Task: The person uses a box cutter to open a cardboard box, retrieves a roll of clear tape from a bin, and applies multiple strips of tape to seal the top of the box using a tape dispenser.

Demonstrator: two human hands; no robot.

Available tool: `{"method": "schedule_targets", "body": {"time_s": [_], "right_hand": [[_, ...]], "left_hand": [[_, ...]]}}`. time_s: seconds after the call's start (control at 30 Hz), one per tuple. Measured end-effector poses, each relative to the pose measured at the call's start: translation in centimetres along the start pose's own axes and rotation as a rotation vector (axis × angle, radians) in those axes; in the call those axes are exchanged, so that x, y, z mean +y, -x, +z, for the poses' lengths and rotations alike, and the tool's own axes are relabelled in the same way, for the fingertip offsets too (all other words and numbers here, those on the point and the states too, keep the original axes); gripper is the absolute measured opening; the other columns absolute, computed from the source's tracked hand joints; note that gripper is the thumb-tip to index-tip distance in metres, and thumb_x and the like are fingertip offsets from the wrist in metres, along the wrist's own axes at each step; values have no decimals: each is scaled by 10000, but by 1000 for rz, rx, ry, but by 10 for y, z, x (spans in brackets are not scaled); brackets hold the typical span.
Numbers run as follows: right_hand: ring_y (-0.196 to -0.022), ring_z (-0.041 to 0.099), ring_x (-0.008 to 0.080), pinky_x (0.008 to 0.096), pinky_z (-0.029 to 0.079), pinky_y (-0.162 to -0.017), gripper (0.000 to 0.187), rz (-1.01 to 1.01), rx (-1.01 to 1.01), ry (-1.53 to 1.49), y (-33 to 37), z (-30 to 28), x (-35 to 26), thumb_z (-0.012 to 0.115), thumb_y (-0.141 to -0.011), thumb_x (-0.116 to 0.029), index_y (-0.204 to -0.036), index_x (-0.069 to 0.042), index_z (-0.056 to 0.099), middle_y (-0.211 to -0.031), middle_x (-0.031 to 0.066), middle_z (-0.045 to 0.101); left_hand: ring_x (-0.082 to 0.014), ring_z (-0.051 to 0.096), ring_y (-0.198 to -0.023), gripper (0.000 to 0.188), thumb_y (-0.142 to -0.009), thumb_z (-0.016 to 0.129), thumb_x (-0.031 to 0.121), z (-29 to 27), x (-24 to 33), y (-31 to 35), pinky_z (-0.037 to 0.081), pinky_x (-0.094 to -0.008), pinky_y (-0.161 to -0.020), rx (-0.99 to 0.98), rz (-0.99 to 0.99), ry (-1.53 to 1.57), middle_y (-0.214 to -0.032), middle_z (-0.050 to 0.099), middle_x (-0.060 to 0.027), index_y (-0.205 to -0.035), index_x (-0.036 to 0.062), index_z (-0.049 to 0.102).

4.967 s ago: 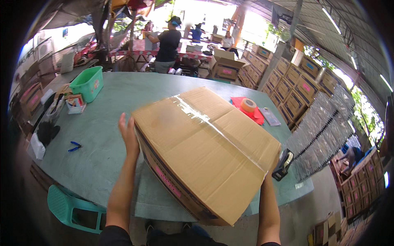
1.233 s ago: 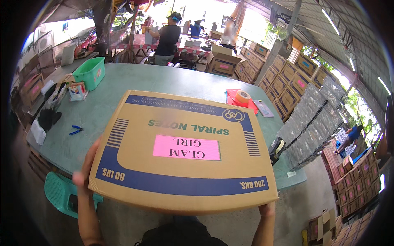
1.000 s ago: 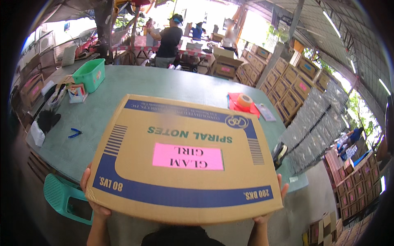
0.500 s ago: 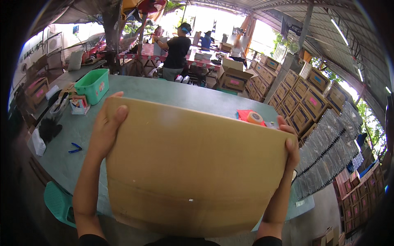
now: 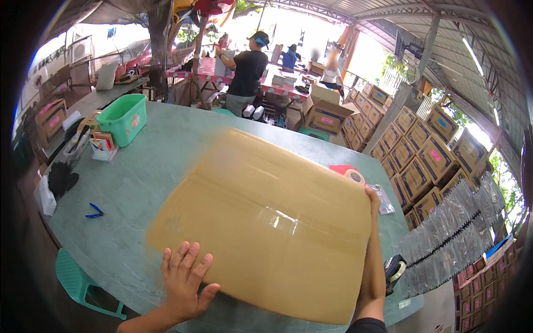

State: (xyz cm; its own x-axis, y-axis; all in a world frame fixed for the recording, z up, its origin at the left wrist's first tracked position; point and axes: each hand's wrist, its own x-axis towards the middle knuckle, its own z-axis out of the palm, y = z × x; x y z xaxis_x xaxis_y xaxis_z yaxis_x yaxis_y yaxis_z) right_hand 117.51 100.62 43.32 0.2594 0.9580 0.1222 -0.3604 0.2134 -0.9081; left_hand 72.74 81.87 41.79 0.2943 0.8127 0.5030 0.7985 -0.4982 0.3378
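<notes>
A large brown cardboard box (image 5: 266, 244) sits tilted and turned over the green table in front of me, its left part smeared by motion. A shiny strip of clear tape runs across its upper face. My right hand (image 5: 372, 198) grips the far right corner, its forearm running along the box's right side. At the near left edge, my left hand (image 5: 189, 280) is spread with fingers apart, close to the cardboard and holding nothing. Whether its fingertips touch the box I cannot tell.
On the green table (image 5: 116, 183) are a green bin (image 5: 123, 121), blue pliers (image 5: 95, 211), a tape roll (image 5: 355, 176) and a black tape dispenser (image 5: 395, 272). Clear plastic packs (image 5: 444, 244) lie at right, before stacked cartons (image 5: 413, 144). A person (image 5: 248, 75) stands beyond.
The box has turned and tipped down from upright toward the table, showing its taped face. My left hand has let go of its upper left edge and come nearer; my right hand still grips it.
</notes>
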Motion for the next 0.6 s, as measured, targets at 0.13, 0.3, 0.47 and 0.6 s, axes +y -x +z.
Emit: {"method": "schedule_targets", "body": {"time_s": [0.13,0.3,0.47,0.6], "right_hand": [[-688,529,111,241,430,-631,247,-221,96,258,34,-54,17,428,-849,-231,-895,-25,555,-768,19,562],[-724,532,121,258,435,-652,292,-150,249,33,101,-23,19,399,-869,-270,-903,-19,545,-807,34,561],[-794,547,134,278,437,-713,315,-237,364,50,171,2,21,387,-885,-292,-918,-22,547,-880,48,566],[-887,534,129,284,408,-794,337,-284,407,132,240,41,33,392,-886,-311,-999,-29,538,-953,40,567]], "left_hand": [[-406,223,-1240,478,-875,404,405,41,23,-26,115,-544,-1015,274,-25,270,-1270,358,-237,-1145,23,507],[-408,233,-1221,471,-860,331,365,73,5,-51,121,-531,-1021,573,27,327,-1212,397,-249,-1060,-2,549],[-397,260,-1218,472,-792,322,291,72,-47,-67,142,-492,-1033,542,108,503,-1205,420,-239,-1087,-12,533],[-378,288,-1219,510,-879,370,342,58,-105,-78,210,-435,-1025,461,120,571,-1217,414,-239,-1259,2,371]]}}
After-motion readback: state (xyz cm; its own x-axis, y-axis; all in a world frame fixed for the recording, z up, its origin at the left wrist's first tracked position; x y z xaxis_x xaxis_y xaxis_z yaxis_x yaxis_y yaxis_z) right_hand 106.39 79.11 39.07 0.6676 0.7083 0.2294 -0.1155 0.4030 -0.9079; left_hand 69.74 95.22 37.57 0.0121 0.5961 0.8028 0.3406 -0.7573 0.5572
